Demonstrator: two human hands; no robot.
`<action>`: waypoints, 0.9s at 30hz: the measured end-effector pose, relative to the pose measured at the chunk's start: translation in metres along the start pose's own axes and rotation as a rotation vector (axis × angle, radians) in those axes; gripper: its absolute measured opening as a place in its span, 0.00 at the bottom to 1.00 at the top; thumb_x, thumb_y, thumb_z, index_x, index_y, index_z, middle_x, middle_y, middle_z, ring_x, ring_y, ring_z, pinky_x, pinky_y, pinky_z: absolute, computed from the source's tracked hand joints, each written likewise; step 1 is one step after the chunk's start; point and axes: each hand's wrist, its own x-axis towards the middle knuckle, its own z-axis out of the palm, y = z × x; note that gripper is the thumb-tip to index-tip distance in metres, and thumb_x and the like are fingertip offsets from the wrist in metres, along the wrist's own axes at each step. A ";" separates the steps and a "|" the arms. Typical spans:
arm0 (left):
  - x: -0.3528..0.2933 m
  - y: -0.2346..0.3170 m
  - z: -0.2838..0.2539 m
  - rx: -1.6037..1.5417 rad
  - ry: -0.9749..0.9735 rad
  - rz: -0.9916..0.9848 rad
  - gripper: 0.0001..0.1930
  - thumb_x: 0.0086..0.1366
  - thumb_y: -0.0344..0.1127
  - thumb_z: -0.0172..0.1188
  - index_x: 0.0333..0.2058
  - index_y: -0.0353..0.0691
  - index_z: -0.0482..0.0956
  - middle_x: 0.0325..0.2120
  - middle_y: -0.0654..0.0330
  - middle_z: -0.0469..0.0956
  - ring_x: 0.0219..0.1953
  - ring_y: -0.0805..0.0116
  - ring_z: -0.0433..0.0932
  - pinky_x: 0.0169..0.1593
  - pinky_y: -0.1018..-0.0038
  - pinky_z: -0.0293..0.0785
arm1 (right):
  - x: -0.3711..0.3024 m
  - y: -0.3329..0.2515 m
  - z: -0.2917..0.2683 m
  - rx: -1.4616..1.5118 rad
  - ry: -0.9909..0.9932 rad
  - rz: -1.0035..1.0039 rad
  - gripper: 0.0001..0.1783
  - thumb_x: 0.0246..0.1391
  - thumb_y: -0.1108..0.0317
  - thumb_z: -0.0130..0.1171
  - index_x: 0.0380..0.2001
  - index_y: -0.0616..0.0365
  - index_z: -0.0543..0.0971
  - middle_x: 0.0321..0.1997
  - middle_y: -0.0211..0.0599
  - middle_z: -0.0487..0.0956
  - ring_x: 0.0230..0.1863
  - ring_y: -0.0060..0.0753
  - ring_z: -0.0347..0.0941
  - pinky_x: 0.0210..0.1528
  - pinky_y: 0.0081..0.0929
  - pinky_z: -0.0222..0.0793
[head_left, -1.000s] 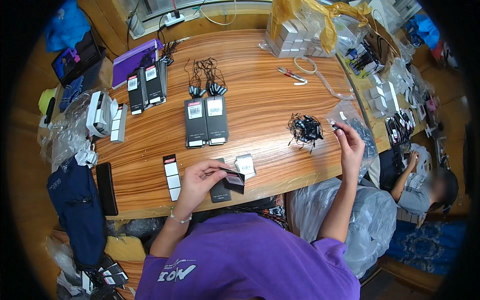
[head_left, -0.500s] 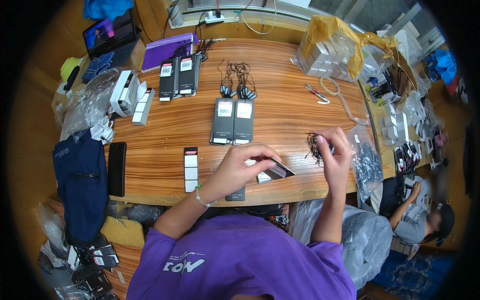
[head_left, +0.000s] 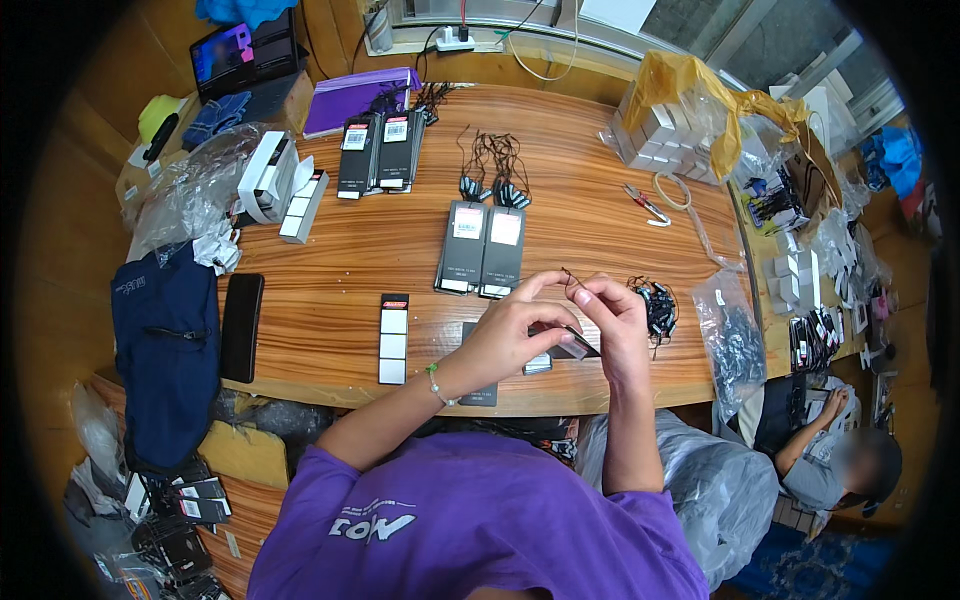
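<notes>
My left hand (head_left: 505, 335) is closed on a black hang tag (head_left: 580, 346), tilted above the table's front edge. Thumb and fingertips of my right hand (head_left: 618, 325) pinch a thin black string (head_left: 568, 277) close above the tag; whether it passes through the tag's hole I cannot tell. Right of that hand lies a tangled pile of black strings (head_left: 660, 312). Below my left hand are a dark tag (head_left: 480, 394) and some white labels (head_left: 538, 364), partly covered. Two stacks of strung tags (head_left: 482, 252) lie beyond my hands, and a label strip (head_left: 394, 340) to the left.
More strung tags (head_left: 378, 155) lie at the back left beside a purple packet (head_left: 335, 108). A black phone (head_left: 242, 328) and a navy bag (head_left: 165, 350) are at left. Red-handled snips (head_left: 648, 205) and a clear bag of strings (head_left: 732, 335) lie right. A co-worker (head_left: 825, 455) sits far right.
My right hand has moved left from the string pile to the tag, bringing a string with it. The pile now lies on the table. My left hand still holds the tag.
</notes>
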 end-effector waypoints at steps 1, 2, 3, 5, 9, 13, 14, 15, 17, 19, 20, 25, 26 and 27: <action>-0.001 0.001 0.000 -0.018 0.007 -0.038 0.06 0.54 0.32 0.60 0.32 0.42 0.80 0.49 0.54 0.66 0.39 0.61 0.75 0.39 0.71 0.72 | 0.000 0.002 0.000 0.016 -0.004 0.011 0.04 0.50 0.73 0.58 0.28 0.64 0.79 0.27 0.27 0.73 0.31 0.17 0.68 0.38 0.15 0.61; -0.001 0.002 -0.002 0.055 0.036 -0.008 0.06 0.53 0.32 0.60 0.32 0.42 0.80 0.47 0.55 0.67 0.37 0.61 0.76 0.38 0.71 0.72 | 0.000 0.002 0.002 0.033 -0.008 0.023 0.04 0.50 0.73 0.58 0.27 0.64 0.79 0.28 0.27 0.73 0.31 0.17 0.67 0.38 0.16 0.61; 0.000 0.004 -0.004 0.128 0.066 0.021 0.06 0.53 0.31 0.60 0.32 0.42 0.80 0.46 0.56 0.67 0.36 0.62 0.76 0.37 0.71 0.72 | 0.000 0.003 0.003 0.049 -0.012 0.035 0.05 0.50 0.73 0.57 0.27 0.64 0.79 0.28 0.27 0.73 0.32 0.17 0.67 0.38 0.16 0.60; -0.002 0.008 -0.008 0.222 0.088 0.027 0.06 0.53 0.31 0.60 0.32 0.43 0.80 0.43 0.57 0.68 0.33 0.63 0.76 0.35 0.71 0.72 | 0.001 0.007 0.002 0.130 -0.004 0.045 0.05 0.51 0.72 0.56 0.28 0.62 0.79 0.28 0.27 0.73 0.33 0.17 0.67 0.40 0.16 0.60; -0.005 0.019 -0.016 0.275 0.074 -0.012 0.06 0.53 0.31 0.60 0.31 0.43 0.81 0.40 0.59 0.69 0.30 0.65 0.76 0.34 0.71 0.72 | 0.001 0.008 0.001 0.252 0.012 0.095 0.05 0.52 0.72 0.56 0.29 0.61 0.78 0.30 0.27 0.75 0.34 0.17 0.67 0.40 0.17 0.60; -0.004 0.022 -0.020 0.188 0.059 0.068 0.06 0.53 0.31 0.59 0.31 0.40 0.81 0.39 0.57 0.72 0.30 0.64 0.76 0.34 0.72 0.72 | 0.000 0.006 0.005 0.224 -0.034 0.115 0.05 0.52 0.71 0.56 0.30 0.61 0.78 0.31 0.29 0.76 0.34 0.17 0.66 0.40 0.17 0.60; -0.004 0.020 -0.019 0.153 0.050 0.061 0.06 0.53 0.30 0.60 0.31 0.40 0.81 0.39 0.57 0.72 0.32 0.63 0.76 0.36 0.72 0.71 | 0.000 0.007 0.006 0.224 -0.051 0.117 0.05 0.52 0.71 0.56 0.30 0.61 0.78 0.31 0.29 0.76 0.33 0.17 0.66 0.39 0.17 0.60; -0.003 0.016 -0.019 0.118 0.040 0.056 0.06 0.53 0.30 0.60 0.31 0.39 0.81 0.39 0.57 0.73 0.34 0.62 0.76 0.38 0.72 0.71 | 0.000 0.007 0.007 0.223 -0.067 0.115 0.05 0.52 0.71 0.56 0.29 0.61 0.78 0.32 0.30 0.76 0.32 0.17 0.66 0.39 0.17 0.61; -0.003 0.015 -0.020 0.087 -0.003 -0.008 0.07 0.53 0.29 0.60 0.32 0.38 0.81 0.38 0.57 0.74 0.36 0.62 0.75 0.40 0.72 0.70 | 0.001 0.009 0.007 0.227 -0.085 0.092 0.05 0.52 0.71 0.56 0.29 0.62 0.78 0.31 0.31 0.76 0.31 0.17 0.66 0.38 0.17 0.61; -0.005 0.017 -0.022 0.091 -0.074 -0.128 0.06 0.53 0.29 0.59 0.32 0.37 0.80 0.37 0.56 0.76 0.36 0.63 0.75 0.40 0.73 0.70 | 0.002 0.013 0.003 0.234 -0.085 0.051 0.05 0.52 0.71 0.55 0.30 0.62 0.77 0.31 0.31 0.75 0.30 0.17 0.66 0.37 0.18 0.62; -0.005 0.017 -0.021 0.088 -0.069 -0.097 0.07 0.53 0.30 0.59 0.31 0.38 0.80 0.35 0.57 0.76 0.35 0.63 0.76 0.39 0.73 0.70 | 0.003 0.013 0.002 0.308 -0.060 0.058 0.05 0.53 0.71 0.55 0.30 0.62 0.77 0.30 0.31 0.75 0.30 0.18 0.66 0.37 0.18 0.62; -0.012 0.009 -0.020 0.038 -0.023 -0.008 0.07 0.53 0.31 0.59 0.31 0.38 0.80 0.31 0.59 0.77 0.31 0.63 0.77 0.36 0.75 0.70 | 0.014 0.002 -0.007 0.550 0.010 0.037 0.07 0.55 0.68 0.52 0.33 0.61 0.75 0.29 0.30 0.73 0.31 0.20 0.67 0.38 0.20 0.63; -0.013 0.009 -0.021 0.029 -0.030 -0.028 0.07 0.53 0.31 0.60 0.31 0.38 0.80 0.32 0.59 0.77 0.31 0.64 0.76 0.36 0.75 0.70 | 0.016 -0.003 -0.008 0.558 0.019 0.009 0.09 0.56 0.66 0.51 0.33 0.61 0.74 0.31 0.31 0.73 0.32 0.22 0.67 0.39 0.22 0.63; -0.014 0.009 -0.022 0.020 -0.039 -0.048 0.07 0.53 0.31 0.60 0.31 0.38 0.80 0.32 0.59 0.77 0.31 0.64 0.76 0.36 0.75 0.70 | 0.018 -0.010 -0.007 0.554 0.080 -0.004 0.09 0.56 0.66 0.51 0.33 0.61 0.74 0.31 0.32 0.72 0.34 0.24 0.67 0.41 0.25 0.64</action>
